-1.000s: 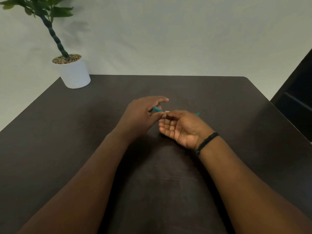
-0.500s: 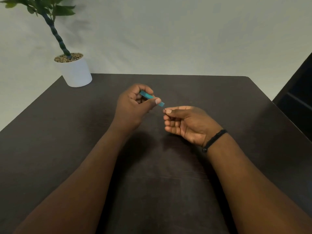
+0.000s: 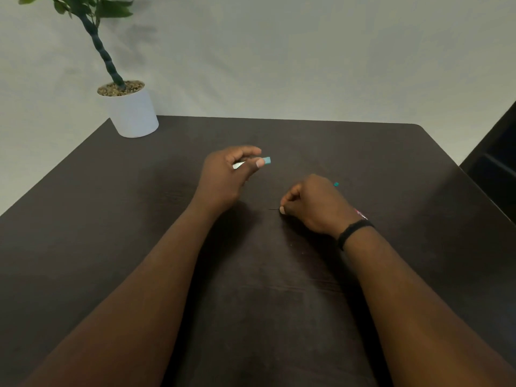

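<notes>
Needle [image 3: 274, 209] looks out already: right hand [image 3: 318, 205] pinches it, left hand [image 3: 223, 177] pinches the blue case [image 3: 267, 160]. Using it is left.

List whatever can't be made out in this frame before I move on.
All head view:
- Teal strip: its middle is hidden by the thumb and fingers of the left hand; what it is remains unclear.
- Dark sliver pinched by the right hand: too thin to tell needle from thread.
- Teal bit: mostly hidden behind the right hand.
- Pink thing by the wristband: blurred.
- Plant: top cut off by the upper edge.
</notes>
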